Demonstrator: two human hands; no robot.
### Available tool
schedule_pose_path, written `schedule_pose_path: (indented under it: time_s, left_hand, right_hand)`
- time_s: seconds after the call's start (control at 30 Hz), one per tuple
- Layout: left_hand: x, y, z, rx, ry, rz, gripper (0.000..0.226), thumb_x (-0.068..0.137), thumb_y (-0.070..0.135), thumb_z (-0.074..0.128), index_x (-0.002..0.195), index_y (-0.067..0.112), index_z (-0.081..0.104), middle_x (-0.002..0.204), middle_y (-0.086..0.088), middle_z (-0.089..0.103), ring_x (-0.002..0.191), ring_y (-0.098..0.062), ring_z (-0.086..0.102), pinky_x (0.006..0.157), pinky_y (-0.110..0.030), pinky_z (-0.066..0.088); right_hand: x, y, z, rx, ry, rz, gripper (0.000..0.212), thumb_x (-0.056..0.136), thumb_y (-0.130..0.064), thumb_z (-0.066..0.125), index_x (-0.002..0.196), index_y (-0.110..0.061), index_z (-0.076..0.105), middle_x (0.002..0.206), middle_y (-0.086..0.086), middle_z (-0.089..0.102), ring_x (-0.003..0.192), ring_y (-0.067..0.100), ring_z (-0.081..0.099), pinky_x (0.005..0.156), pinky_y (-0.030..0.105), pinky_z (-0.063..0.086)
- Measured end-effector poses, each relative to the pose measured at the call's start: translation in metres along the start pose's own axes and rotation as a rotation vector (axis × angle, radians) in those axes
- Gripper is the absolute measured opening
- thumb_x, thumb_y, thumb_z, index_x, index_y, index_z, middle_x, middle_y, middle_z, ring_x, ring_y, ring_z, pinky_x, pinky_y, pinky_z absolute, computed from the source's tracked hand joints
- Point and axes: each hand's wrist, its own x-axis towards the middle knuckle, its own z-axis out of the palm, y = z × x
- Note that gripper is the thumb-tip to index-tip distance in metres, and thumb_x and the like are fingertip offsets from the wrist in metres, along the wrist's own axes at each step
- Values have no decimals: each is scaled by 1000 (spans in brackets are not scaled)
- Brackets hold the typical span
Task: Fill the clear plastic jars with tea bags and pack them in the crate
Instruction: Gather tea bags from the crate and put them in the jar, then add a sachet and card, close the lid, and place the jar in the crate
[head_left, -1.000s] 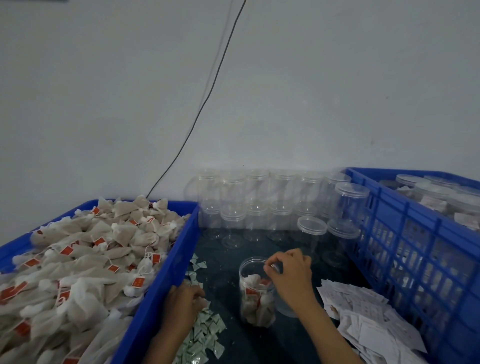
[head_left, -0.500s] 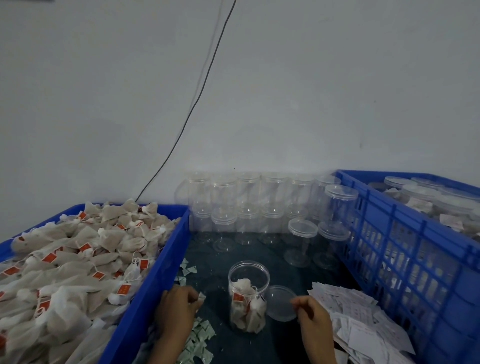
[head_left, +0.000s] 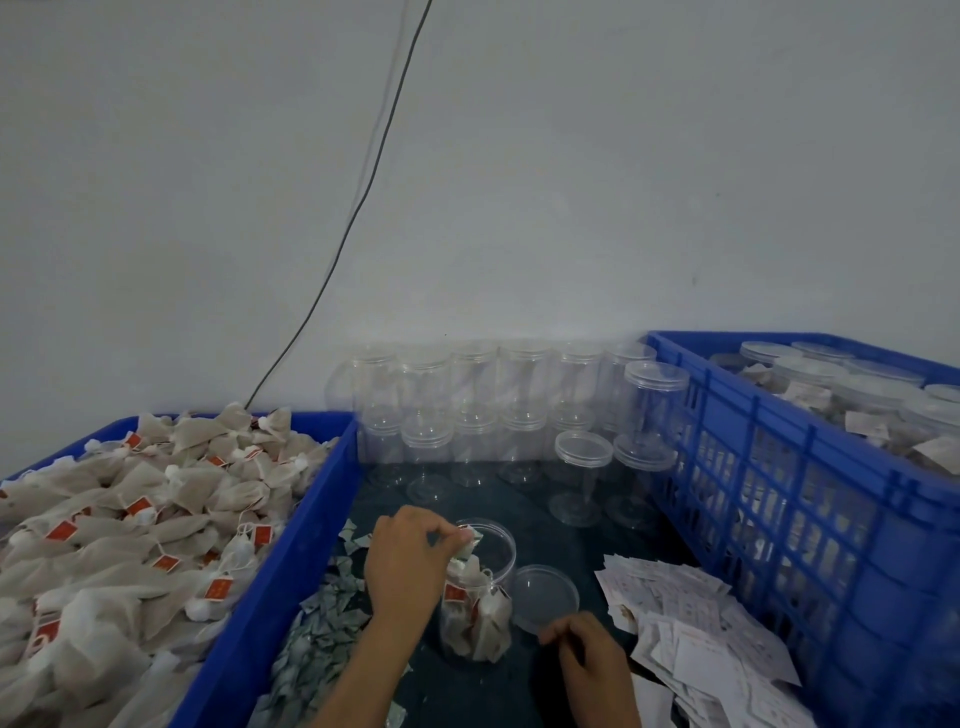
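Open jar (head_left: 480, 597) upright on bench (head_left: 545, 525), about half full of tea bags, lid (head_left: 544, 598) flat just right of it. Your left hand (head_left: 410, 566) over jar mouth, fingers (head_left: 451, 531) pinching small sachet (head_left: 471, 538) at rim. Your right hand (head_left: 592, 657) right of jar, near lid edge, fingers loosely curled; cannot tell if holding anything. Blue crate (head_left: 779, 499) right of jar.

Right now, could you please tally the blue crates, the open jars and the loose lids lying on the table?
Blue crates: 2, the left crate and the right crate
Open jar: 1, the left hand pinching a small packet over its mouth
Loose lid: 1, flat beside that jar
Total: 4
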Motion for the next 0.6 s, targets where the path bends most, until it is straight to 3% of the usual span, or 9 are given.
schedule_pose_path:
  time_s: [0.1, 0.23, 0.3, 0.4, 0.5, 0.6]
  left_hand:
    - [-1, -5, 5, 39, -10, 43, 14, 87, 37, 67, 87, 24, 75, 105, 11, 64, 100, -12, 53, 84, -22, 37]
    - [1, -10, 9, -189, -40, 77, 17, 97, 17, 55, 100, 25, 70, 106, 6, 67, 103, -16, 58, 94, -39, 46]
    - [0, -12, 12, -313, -123, 66, 22, 99, 20, 50, 113, 33, 60, 115, 7, 62, 111, -14, 55, 99, -40, 46]
    - [-7, -12, 22, -412, -256, 97, 34, 97, 30, 52, 128, 45, 45, 123, 11, 50, 119, -6, 50, 103, -34, 44]
    - [-12, -14, 29, -497, -234, 77, 40, 96, 31, 54, 127, 51, 40, 126, 13, 47, 119, -4, 50, 102, -30, 44]
    - [-12, -16, 33, -517, -215, 65, 35, 93, 37, 54, 124, 52, 43, 127, 13, 49, 118, -6, 51, 96, -24, 43]
  right_hand:
    - [1, -1, 1, -45, -50, 2, 43, 77, 18, 51, 66, -22, 64, 85, -4, 62, 87, 6, 59, 84, 22, 44]
    - [8, -7, -2, 34, 93, -40, 42, 75, 23, 51, 66, -17, 62, 77, 0, 65, 80, 3, 59, 72, 16, 43]
    - [21, -11, -9, 12, 178, -7, 39, 79, 19, 51, 71, -18, 62, 79, -3, 65, 78, 6, 60, 68, 13, 41]
    - [50, -11, -24, -239, 168, 35, 27, 83, 9, 52, 85, -15, 64, 94, 3, 62, 90, 20, 59, 72, 27, 44]
    - [71, -4, -36, -612, 34, 61, 20, 94, -14, 54, 113, -17, 58, 120, 4, 53, 110, 20, 50, 88, 32, 43]
    - [79, 4, -42, -758, -91, 231, 55, 89, -46, 61, 133, -20, 39, 137, 6, 40, 125, 24, 41, 97, 34, 40]
